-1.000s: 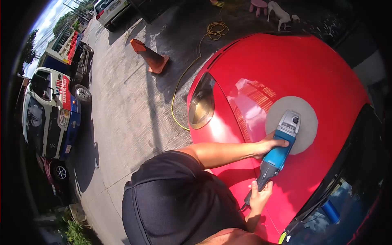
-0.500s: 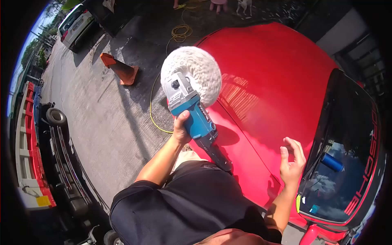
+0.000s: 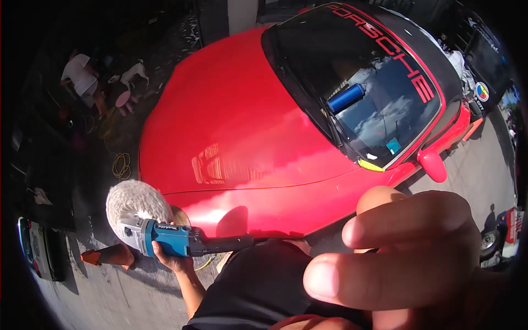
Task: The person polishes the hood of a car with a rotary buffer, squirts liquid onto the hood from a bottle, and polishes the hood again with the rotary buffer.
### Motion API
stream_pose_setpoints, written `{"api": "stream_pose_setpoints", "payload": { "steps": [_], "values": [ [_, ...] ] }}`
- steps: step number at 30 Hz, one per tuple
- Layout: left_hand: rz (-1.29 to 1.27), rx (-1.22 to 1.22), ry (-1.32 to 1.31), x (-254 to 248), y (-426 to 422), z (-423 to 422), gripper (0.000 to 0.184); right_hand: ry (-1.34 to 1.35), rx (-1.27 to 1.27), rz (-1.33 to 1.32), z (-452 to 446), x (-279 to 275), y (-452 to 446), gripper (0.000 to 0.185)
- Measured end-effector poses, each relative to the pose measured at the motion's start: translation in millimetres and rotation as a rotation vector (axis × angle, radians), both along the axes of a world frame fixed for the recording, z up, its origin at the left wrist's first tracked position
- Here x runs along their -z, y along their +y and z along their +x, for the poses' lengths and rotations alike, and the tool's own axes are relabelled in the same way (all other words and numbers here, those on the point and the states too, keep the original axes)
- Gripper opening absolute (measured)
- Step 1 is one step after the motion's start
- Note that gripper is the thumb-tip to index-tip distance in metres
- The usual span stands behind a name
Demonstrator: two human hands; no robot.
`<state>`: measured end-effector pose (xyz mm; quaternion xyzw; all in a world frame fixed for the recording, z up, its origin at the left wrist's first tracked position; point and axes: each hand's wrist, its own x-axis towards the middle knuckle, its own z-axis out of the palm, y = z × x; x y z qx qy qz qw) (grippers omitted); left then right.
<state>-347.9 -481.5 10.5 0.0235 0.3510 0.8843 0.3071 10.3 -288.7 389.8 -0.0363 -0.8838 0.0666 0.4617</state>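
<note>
My left hand (image 3: 175,263) is wrapped round the teal body of a Makita polisher (image 3: 171,241). A fluffy white wool pad (image 3: 137,204) is on its head, facing away from me beside the front corner of a red car (image 3: 236,132). The polisher's black rear handle points toward my waist. My right hand (image 3: 407,247) is raised very near the camera, its fingers bent and apart, with nothing seen in them; part of it is in shadow. Striped light marks show on the hood.
A blue cylinder (image 3: 345,99) rests at the windshield, with a yellow strip (image 3: 371,165) at its lower corner. An orange cone (image 3: 110,256) and coiled yellow cord (image 3: 121,165) are on the ground. A person (image 3: 81,74), a white dog (image 3: 132,75) and a pink stool (image 3: 126,103) are farther back.
The view has swung right toward the windshield, so the polisher now appears lower left and lies more sideways. My right hand has risen from beside the car to close before the camera.
</note>
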Motion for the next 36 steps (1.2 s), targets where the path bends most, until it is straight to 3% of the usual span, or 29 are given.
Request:
{"api": "stream_pose_setpoints", "payload": {
  "steps": [6, 11, 13, 14, 17, 18, 20, 21, 22, 25, 26, 28, 30, 32, 36],
  "values": [
    [0.036, 0.188, 0.049, -20, 9, -11, 0.065, 0.693, -0.099, 0.403, 36, -14, -53, 0.033],
    [0.055, 0.298, 0.073, -39, 38, -16, 0.064, 0.881, 0.057, 0.786, 51, -8, -116, 0.037],
    [0.081, 0.319, 0.056, -45, 51, -8, 0.064, 0.891, 0.152, 0.735, 47, -4, -136, 0.039],
    [0.082, 0.331, 0.057, -51, 52, -10, 0.064, 0.903, 0.177, 0.462, 38, 0, -139, 0.041],
    [0.108, 0.376, 0.072, -45, 59, -18, 0.066, 0.560, 0.359, -0.627, 76, 46, -137, 0.053],
    [0.110, 0.354, 0.084, -45, 63, -16, 0.067, 0.242, 0.240, -0.927, 105, 85, -112, 0.054],
    [0.169, 0.443, 0.177, -42, 64, -20, 0.066, -0.456, 0.403, -1.371, 113, 172, -108, 0.066],
    [0.119, 0.413, 0.144, -38, 63, -25, 0.065, -0.732, 0.398, -1.421, 101, 200, -118, 0.062],
    [0.067, 0.380, 0.106, -34, 65, -24, 0.064, -0.841, 0.338, -1.392, 84, 207, -133, 0.063],
    [-0.017, 0.391, 0.048, -41, 62, -25, 0.065, -0.986, 0.173, -1.317, 70, 177, -129, 0.086],
    [-0.009, 0.421, 0.090, -48, 62, -29, 0.065, -1.051, 0.101, -1.336, 75, 162, -117, 0.081],
    [0.024, 0.452, 0.154, -51, 61, -22, 0.066, -0.603, -0.147, -1.300, 87, 139, -105, 0.065],
    [0.024, 0.365, 0.135, -47, 61, -19, 0.069, -0.116, 0.082, -0.827, 73, 78, -91, 0.036],
    [0.040, 0.348, 0.145, -51, 56, -11, 0.069, 0.239, 0.137, -0.507, 54, 37, -83, 0.034],
    [0.111, 0.356, 0.167, -61, 41, 4, 0.064, 0.755, -0.206, 0.047, 14, 13, -71, 0.030]
  ]
}}
